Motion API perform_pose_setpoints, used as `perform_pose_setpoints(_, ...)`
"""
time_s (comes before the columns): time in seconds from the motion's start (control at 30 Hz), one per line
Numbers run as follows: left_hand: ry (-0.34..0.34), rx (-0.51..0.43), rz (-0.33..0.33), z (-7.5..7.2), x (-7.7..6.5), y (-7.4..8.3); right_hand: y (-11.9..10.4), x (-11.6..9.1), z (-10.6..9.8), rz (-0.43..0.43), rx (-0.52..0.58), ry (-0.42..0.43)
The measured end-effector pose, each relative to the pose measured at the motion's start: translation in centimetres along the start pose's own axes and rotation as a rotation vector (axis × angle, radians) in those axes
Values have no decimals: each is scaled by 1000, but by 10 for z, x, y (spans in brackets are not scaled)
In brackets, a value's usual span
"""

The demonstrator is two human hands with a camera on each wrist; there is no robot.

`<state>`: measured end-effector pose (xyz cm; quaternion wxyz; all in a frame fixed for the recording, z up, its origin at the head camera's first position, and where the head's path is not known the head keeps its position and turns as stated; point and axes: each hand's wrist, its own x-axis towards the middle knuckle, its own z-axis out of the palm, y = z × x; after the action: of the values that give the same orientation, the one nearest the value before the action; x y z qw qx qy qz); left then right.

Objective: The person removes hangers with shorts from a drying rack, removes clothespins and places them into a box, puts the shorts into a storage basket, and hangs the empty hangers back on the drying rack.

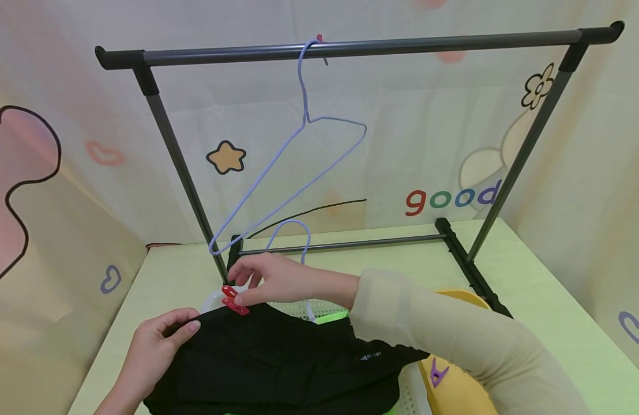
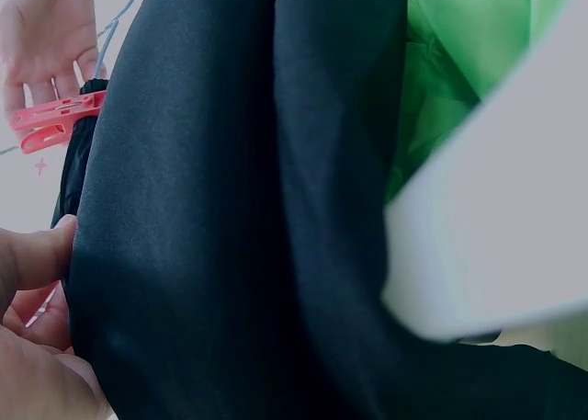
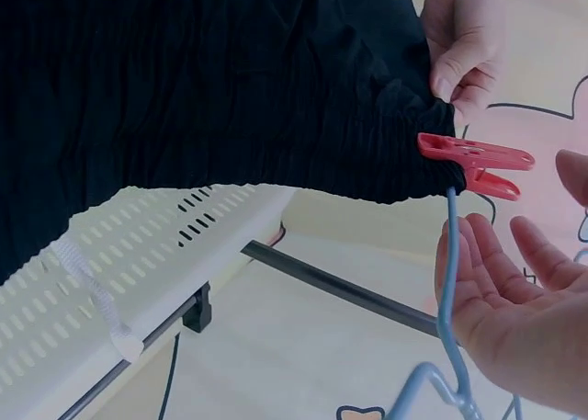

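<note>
Black shorts (image 1: 278, 369) with a gathered waistband and small pale lettering spread across the front of the head view. My left hand (image 1: 156, 346) pinches their upper left edge between thumb and fingers. A red clothespin (image 3: 473, 158) bites the waistband corner beside a blue wire hanger (image 3: 447, 291), whose hook rises above the shorts in the head view. My right hand (image 1: 278, 279) is right by the clothespin; in the right wrist view its fingers are spread loosely around it, holding nothing. A white drawstring (image 3: 96, 291) hangs from the waistband.
Another blue hanger (image 1: 278, 158) hangs from the dark rail (image 1: 402, 45) of a rack standing on the pale table (image 1: 548, 323). Behind the shorts is a white perforated basket (image 1: 415, 392) with green cloth (image 1: 332, 316). A purple clothespin (image 1: 438, 372) lies on a yellow container (image 1: 459, 392) at right.
</note>
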<state>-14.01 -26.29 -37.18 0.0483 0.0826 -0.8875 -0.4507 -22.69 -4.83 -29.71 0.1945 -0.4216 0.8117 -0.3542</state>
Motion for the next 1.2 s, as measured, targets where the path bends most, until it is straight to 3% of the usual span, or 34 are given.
perform_pose_setpoints(0.2,-1,-2,2,0,0,2,2,9,3,50,20,-17)
perform_pose_setpoints(0.53,-8,-21,4,0,1,1,2,15,6,7,-38,-34)
perform_pose_setpoints(0.87,-10,-17,9,-1,2,1,1,17,8,-24,-51,21)
perform_pose_setpoints(1.2,-58,6,10,-1,4,1,-1,13,13,-79,-187,98)
